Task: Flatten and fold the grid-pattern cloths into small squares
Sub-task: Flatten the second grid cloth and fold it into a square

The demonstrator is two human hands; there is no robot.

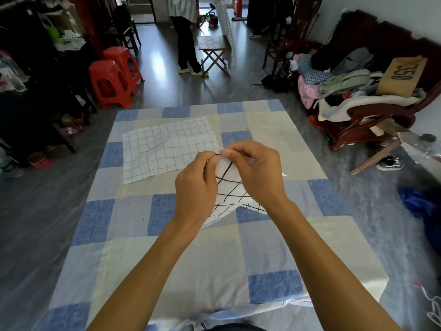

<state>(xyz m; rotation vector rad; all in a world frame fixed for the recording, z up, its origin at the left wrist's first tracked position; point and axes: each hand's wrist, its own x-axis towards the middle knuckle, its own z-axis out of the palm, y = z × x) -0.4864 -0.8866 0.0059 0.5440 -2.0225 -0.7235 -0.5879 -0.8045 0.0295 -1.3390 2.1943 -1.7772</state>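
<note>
At about 9 o'clock from the worktop's far end, two red stools (117, 77) stand on the grey floor. The worktop (133, 235) is covered by a sheet of blue, grey and cream squares. On it, at roughly 11 o'clock from the hands, a thin-lined grid cloth (164, 149) lies spread out and rumpled, its near left corner close to the worktop's left edge.

At the centre, the left hand (196, 187) and right hand (255, 173) are raised together, their fingers (214, 161) pinched closed on the top edge of a bold-lined grid cloth (230, 189). This cloth hangs down between the palms, its lower end resting on the worktop at 6 o'clock from the hands.

At 12 o'clock, well beyond the worktop, a person (186, 34) stands beside a small folding table (213, 51). At about 2 o'clock, a dark wooden bench (381, 115) carries a heap of clothes (334, 84), with a cardboard box (403, 77) resting on the pile; what the box contains cannot be seen.
</note>
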